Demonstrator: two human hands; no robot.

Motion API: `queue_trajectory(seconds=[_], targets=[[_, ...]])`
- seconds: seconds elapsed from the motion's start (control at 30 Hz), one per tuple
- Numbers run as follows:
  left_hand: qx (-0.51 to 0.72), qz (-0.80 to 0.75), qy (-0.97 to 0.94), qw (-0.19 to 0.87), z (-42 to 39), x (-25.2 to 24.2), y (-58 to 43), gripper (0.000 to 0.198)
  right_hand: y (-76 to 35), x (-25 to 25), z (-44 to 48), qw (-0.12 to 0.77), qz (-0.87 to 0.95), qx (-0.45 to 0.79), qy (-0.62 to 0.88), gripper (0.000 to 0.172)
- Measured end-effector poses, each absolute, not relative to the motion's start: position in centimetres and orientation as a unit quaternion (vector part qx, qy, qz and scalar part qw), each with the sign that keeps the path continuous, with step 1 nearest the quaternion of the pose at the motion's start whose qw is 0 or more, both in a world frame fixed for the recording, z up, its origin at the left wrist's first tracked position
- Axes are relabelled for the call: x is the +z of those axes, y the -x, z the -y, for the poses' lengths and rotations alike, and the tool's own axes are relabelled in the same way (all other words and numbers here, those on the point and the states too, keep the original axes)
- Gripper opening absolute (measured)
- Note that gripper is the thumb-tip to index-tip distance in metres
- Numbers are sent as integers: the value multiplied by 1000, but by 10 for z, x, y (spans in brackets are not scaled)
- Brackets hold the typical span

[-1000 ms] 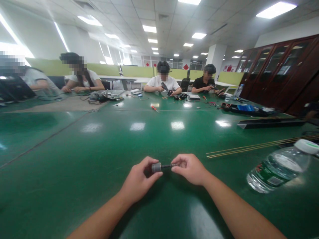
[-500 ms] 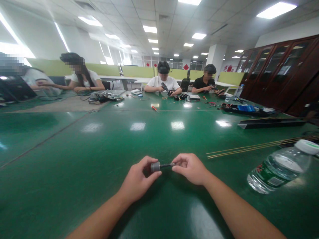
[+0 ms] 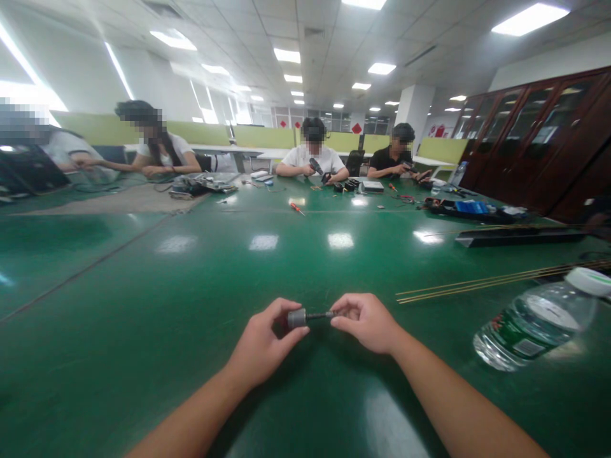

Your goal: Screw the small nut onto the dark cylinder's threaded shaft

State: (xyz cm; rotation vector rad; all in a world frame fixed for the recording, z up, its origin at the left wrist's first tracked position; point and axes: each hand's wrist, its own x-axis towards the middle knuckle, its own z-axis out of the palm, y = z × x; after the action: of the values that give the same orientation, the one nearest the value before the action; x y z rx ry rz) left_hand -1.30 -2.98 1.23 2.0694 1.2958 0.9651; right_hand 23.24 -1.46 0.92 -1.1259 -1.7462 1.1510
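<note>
My left hand (image 3: 260, 346) holds a short grey metal cylinder (image 3: 296, 318) between thumb and fingers. From its right end a thin dark rod (image 3: 317, 316) runs sideways, and together they look like a small motor with a long shaft. The fingertips of my right hand (image 3: 365, 322) are pinched round the rod's far end, hiding its tip. Both hands are low over the green table (image 3: 191, 286), with the part level between them.
To the right lies a clear water bottle (image 3: 529, 324), tilted in view. Beyond it are thin brass-coloured rods (image 3: 458, 284) and a black channel (image 3: 520, 236). A red screwdriver (image 3: 296, 208) lies farther off. Several people sit across the table; one holds a power drill (image 3: 316, 166).
Almost nothing differs. My hands have shifted apart by a hair, and both keep the same grip on the cylinder and its rod.
</note>
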Motion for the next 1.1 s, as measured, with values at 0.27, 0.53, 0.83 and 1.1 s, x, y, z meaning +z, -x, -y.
queue_trajectory(seconds=[0.27,0.53,0.83,1.1], targets=[[359,-473,-765,248,30,13,14,28,-233,11,15,376,681,447,443,20],[370,-463,-776,215,28,16,16,26,-234,11,13,368,689,436,447,19],[361,-469,-780,204,27,14,17,28,-234,11,15,372,687,433,449,20],[356,-475,-775,216,27,14,17,29,-234,12,14,368,696,417,455,18]])
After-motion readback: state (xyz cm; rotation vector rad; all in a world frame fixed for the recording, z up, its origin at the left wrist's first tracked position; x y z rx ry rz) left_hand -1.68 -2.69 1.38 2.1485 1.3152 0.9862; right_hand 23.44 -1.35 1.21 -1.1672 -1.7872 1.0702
